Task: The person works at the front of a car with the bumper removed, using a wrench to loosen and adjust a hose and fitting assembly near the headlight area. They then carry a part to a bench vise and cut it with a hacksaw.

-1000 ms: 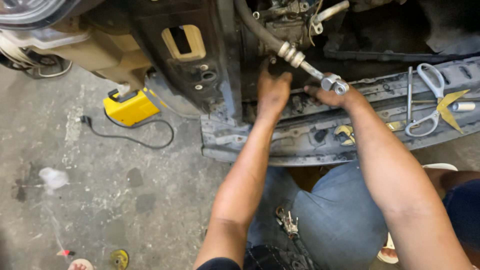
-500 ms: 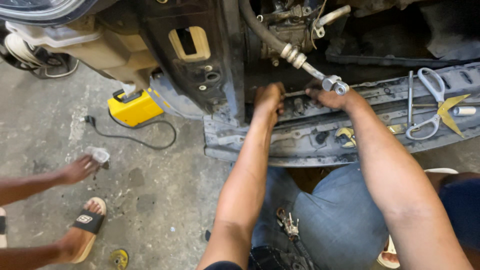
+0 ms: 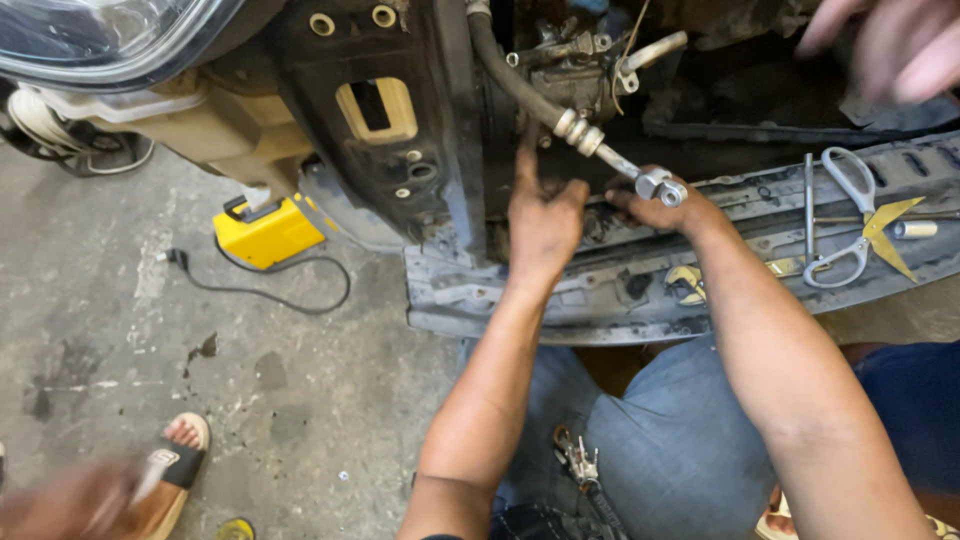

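**Hands at the hose fitting, stripped car front**

Car front [image 3: 400, 130]: bumper off, black frame and a yellowed bracket exposed, headlight [image 3: 90, 35] at upper left. It fills the top of the view; the person sits close under it, knees in blue jeans [image 3: 660, 440] tucked below the work, likely to keep both forearms level with the fitting.

Grey plastic crossmember [image 3: 560, 290]: runs left to right below the engine bay and serves as a tool surface. Pliers with pale handles [image 3: 840, 215], a long metal rod [image 3: 808, 205], a yellow-winged tool [image 3: 890, 230] and a small socket [image 3: 915, 229] lie on its right end, well apart from the hands but within arm's reach.

Black rubber hose [image 3: 510, 80]: drops from above and ends in a ribbed metal collar and an aluminium pipe with a block fitting [image 3: 665, 187].

Right hand [image 3: 655, 205]: grip closed just beneath the fitting, touching it, apparently steadying the pipe end.

Left hand [image 3: 545, 215]: grasping nothing; fingers loosely curled, index finger raised toward the collar, back of the hand to the camera.

Concrete floor [image 3: 150, 330]: yellow box unit [image 3: 268, 232] with a black cord [image 3: 270, 290] trailing left.

Others: a blurred hand [image 3: 890, 45] at upper right; a sandalled foot [image 3: 175, 465] and another blurred hand [image 3: 60, 505] at lower left.
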